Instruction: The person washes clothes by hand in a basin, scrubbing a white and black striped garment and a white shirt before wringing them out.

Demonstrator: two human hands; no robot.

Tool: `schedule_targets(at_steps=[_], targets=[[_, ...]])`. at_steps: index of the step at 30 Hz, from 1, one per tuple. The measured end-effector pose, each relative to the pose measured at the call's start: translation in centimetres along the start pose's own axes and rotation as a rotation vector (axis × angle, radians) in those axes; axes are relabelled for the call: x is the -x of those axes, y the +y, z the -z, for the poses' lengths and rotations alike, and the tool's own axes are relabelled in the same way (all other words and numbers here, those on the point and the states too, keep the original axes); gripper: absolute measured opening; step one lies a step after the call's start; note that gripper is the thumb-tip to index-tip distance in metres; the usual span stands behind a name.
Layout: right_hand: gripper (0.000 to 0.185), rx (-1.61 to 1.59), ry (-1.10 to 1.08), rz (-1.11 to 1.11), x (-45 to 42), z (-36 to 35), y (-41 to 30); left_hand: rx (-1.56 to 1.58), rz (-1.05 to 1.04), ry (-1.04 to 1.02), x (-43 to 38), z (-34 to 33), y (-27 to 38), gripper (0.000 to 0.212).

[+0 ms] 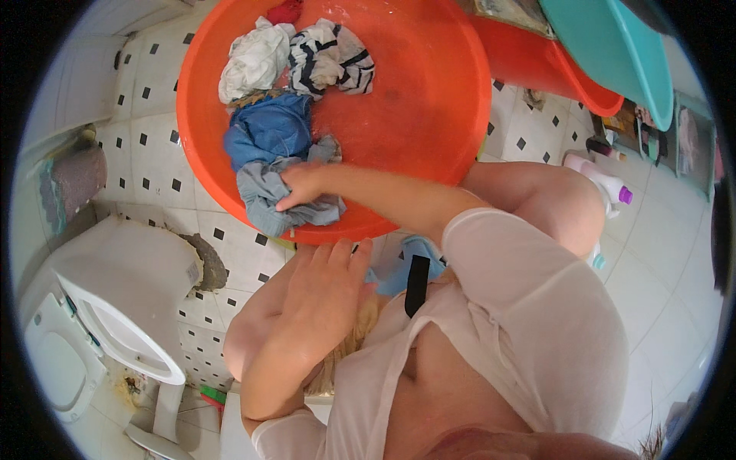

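Note:
A large orange plastic basin (397, 132) stands on the floor before me. My right hand (302, 183) reaches across into its near left side, with fingers closed into a wet grey garment (261, 190). A bundled blue garment (270, 129) lies against the grey one. Farther back are a white cloth (256, 60) and a black-and-white striped garment (333, 57). Some red cloth (284, 10) shows at the top. My left hand (328, 279) holds nothing; its extended fingers lie by the basin's near rim, over my leg.
A white toilet (123, 276) is at the left. Another red-orange basin (523, 60) and a turquoise basin (615, 52) lean at the upper right. A bottle with a purple cap (604, 181) stands beyond my right knee. A light blue plastic object (405, 267) is between my legs.

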State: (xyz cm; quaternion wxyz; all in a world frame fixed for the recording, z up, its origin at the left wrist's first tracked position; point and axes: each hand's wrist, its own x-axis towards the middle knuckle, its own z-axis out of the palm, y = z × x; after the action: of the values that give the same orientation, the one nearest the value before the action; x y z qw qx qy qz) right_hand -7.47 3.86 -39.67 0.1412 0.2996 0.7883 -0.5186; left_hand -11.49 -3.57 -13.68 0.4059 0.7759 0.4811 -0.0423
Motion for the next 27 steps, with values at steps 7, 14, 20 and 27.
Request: schedule_targets(at_steps=[7,14,20,27], targets=[[0.044,0.297,0.919,-0.132,-1.9,13.1,8.9,0.051,0.047,-0.055,0.0,0.2,0.0,0.05],[0.05,0.362,0.484,-0.402,-0.8,10.1,14.4,0.062,0.045,-0.023,-0.7,0.7,0.1,0.053],[0.046,0.425,0.137,-0.448,3.2,3.9,15.6,0.049,0.024,0.024,-1.0,0.0,0.1,0.05],[0.05,0.119,-0.028,-0.488,7.2,-3.8,16.6,0.035,0.039,-0.056,-0.7,-0.5,0.4,0.049]])
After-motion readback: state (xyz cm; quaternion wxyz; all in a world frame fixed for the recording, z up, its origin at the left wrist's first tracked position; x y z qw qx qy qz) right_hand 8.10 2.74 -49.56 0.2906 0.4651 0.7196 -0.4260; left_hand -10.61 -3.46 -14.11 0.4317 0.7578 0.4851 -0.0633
